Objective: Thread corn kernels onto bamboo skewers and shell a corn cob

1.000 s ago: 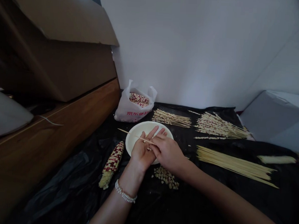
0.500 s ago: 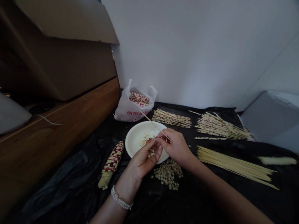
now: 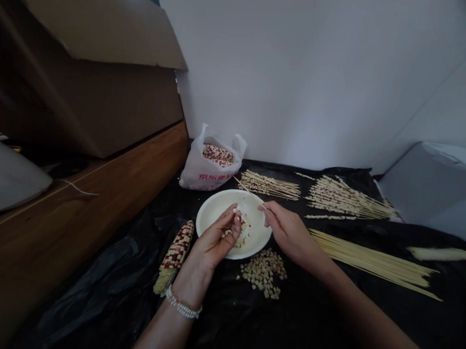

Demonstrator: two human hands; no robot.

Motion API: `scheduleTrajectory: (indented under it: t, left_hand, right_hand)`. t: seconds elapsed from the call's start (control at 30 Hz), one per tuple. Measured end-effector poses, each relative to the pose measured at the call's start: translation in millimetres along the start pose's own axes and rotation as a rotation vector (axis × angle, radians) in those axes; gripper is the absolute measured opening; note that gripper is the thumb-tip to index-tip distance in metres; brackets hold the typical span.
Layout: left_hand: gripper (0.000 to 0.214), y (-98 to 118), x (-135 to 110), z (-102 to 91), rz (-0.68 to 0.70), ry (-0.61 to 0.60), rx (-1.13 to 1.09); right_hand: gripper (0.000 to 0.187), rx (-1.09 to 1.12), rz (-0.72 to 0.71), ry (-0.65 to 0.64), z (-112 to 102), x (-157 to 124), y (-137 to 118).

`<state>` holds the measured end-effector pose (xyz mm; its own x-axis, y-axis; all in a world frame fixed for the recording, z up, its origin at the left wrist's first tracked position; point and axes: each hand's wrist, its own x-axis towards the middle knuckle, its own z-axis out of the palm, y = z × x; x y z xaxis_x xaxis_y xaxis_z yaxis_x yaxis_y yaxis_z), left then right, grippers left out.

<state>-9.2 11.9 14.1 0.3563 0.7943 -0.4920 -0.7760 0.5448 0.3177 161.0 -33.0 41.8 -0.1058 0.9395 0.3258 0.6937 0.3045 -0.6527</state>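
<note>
Over the white bowl (image 3: 204, 215), my left hand (image 3: 217, 235) pinches a pale corn kernel (image 3: 235, 211) between thumb and fingertips. My right hand (image 3: 287, 228) is closed on a thin wooden skewer (image 3: 251, 193), which slants up and left above the bowl's right side. Loose white and red kernels (image 3: 244, 233) lie in the bowl, partly behind my left hand. A partly stripped red-and-cream corn cob (image 3: 178, 247) rests left of the bowl. Just below the bowl is a pile of pale kernel-like pieces (image 3: 264, 271).
A white plastic bag (image 3: 201, 172) with corn cobs stands behind the bowl. Threaded skewers lie in two bundles, a smaller one (image 3: 269, 184) and a larger one (image 3: 338, 196). Bare skewers (image 3: 370, 259) and a bare cob (image 3: 439, 254) are at right. A cardboard box (image 3: 84, 81) stands left.
My hands have moved apart. The right has drawn the skewer right, away from the left fingers, while the left has shifted slightly left and now shows a kernel at its fingertips.
</note>
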Motion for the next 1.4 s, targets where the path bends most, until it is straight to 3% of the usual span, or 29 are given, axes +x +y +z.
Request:
scheduleTrajectory:
  t: [0.17, 0.33, 0.57, 0.83, 1.4]
  left_hand:
    - [0.042, 7.3, 2.8, 4.5, -0.041, 0.017, -0.056]
    - [0.046, 11.9, 8.4, 5.9, -0.044, 0.035, -0.07]
    - [0.043, 13.9, 8.9, 4.9, 0.002, -0.025, -0.052]
    - [0.046, 13.0, 15.0, -1.3, -0.014, -0.008, -0.043]
    - [0.044, 8.4, 14.1, -3.2, 0.016, -0.024, 0.0]
  right_hand:
    - [0.023, 0.066, 0.027, -0.074, -7.0, -8.3, 3.5]
    - [0.027, 0.183, 0.067, -0.228, -17.8, -15.4, 1.4]
    - [0.029, 0.297, 0.176, -0.413, -29.2, -19.0, -4.2]
    - [0.03, 0.248, 0.072, -0.401, -29.8, -17.9, 3.6]
    - [0.03, 0.158, 0.003, -0.352, -21.3, -17.8, 1.2]
